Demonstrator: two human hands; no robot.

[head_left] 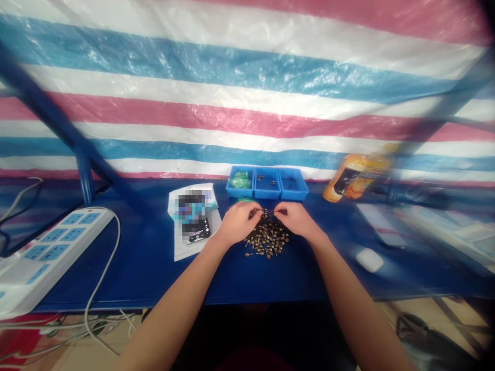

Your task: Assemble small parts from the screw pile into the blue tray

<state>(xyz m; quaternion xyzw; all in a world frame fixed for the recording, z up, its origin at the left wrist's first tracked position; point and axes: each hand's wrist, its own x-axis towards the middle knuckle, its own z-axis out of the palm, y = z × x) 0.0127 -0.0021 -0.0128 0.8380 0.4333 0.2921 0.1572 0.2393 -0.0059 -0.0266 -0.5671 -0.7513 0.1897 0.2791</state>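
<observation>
My left hand (237, 222) and my right hand (296, 219) meet just above a heap of small brass-coloured metal parts (266, 239). Their fingertips pinch a thin dark metal piece (267, 212) between them. The heap lies on a dark blue table (154, 263), and my fingers hide its far edge. Behind my hands stands a blue three-compartment tray (266, 191). Green plastic (238, 180) fills its left compartment, and a few small dark parts (266, 180) lie in the middle one.
To the left lie a white paper packet (194, 221) with a black device on it and a white power strip (50, 252) with a cable. An orange-yellow bottle (356, 178) lies at the right, beside a white oval object (369, 260). A striped tarpaulin (247, 103) hangs behind.
</observation>
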